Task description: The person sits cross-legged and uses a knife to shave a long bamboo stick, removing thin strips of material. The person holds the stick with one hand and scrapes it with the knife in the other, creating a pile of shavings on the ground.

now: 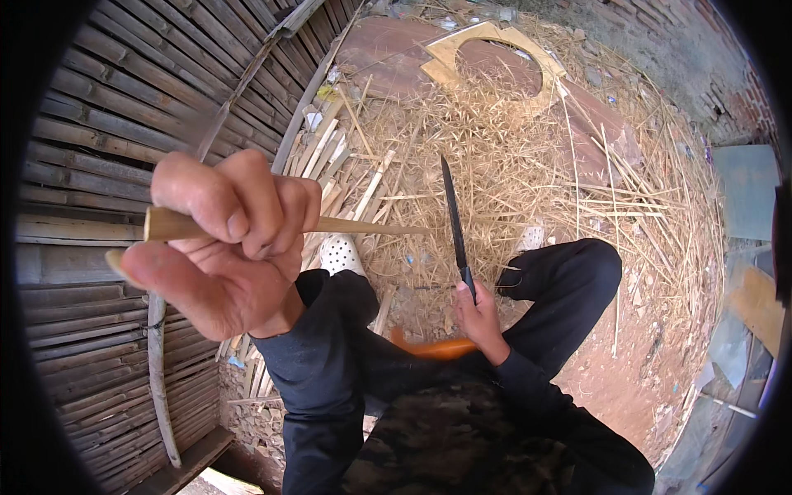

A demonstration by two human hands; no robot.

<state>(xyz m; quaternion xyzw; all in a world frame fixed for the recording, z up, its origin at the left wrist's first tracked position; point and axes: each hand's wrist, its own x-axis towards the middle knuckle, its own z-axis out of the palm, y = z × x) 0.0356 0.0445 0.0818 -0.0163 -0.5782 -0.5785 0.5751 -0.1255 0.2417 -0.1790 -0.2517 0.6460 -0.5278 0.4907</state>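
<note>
Close to the camera, my left hand (235,231) is raised with its fingers curled round a thin bamboo strip (363,225). The strip's near end pokes out past my fingers, and my thumb stretches out below it. From there it runs rightward, thinning toward the blade. My right hand (478,315) grips the black handle of a long dark knife (453,210) in front of my lap. The blade points up and away from me, its tip over the shavings. Where the strip's far end passes near the blade, I cannot tell whether they touch.
A bamboo-slat wall (91,173) rises at the left. Bamboo shavings (487,132) cover the ground ahead, with split strips (326,157) along the wall. Farther off lies a yellowish board with a round hole (445,58). An orange seat (437,347) shows beneath me.
</note>
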